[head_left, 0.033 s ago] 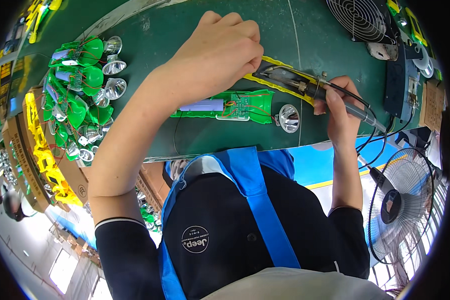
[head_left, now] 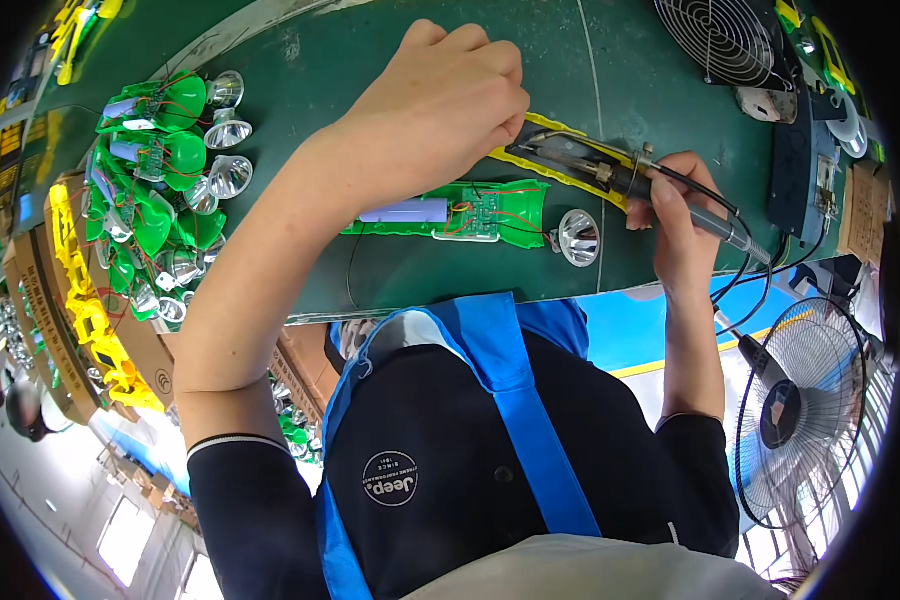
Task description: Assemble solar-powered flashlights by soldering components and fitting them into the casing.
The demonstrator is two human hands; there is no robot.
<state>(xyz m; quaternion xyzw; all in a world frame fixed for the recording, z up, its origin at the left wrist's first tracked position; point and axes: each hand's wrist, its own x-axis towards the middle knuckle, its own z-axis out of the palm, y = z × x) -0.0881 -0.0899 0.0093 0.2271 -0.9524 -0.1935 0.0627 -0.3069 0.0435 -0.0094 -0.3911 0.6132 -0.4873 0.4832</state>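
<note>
My right hand (head_left: 678, 205) grips a soldering iron (head_left: 715, 222) with a dark grip, grey cable end and thin metal feed tube with a clamp. The iron reaches over a long yellow shell (head_left: 562, 182), dark inside, which lies slanted on the table. Over the shell's far left end is my left hand (head_left: 455, 95), fingers curled closed; its fingertips and anything in them are hidden. Nearer to me lies an open green flashlight shell (head_left: 522, 212). Inside it sit a lilac battery cell (head_left: 405, 211) and a green circuit board (head_left: 480, 212); wires lead to a silver reflector (head_left: 578, 237).
Several green flashlight halves (head_left: 152, 222) with reflectors are heaped at the left. Beside them, yellow shells (head_left: 85, 310) line a carton (head_left: 45, 290). A round fan grille (head_left: 715, 35) and a dark box unit (head_left: 802, 175) stand at the right. A larger fan (head_left: 795, 410) is off the table's near right.
</note>
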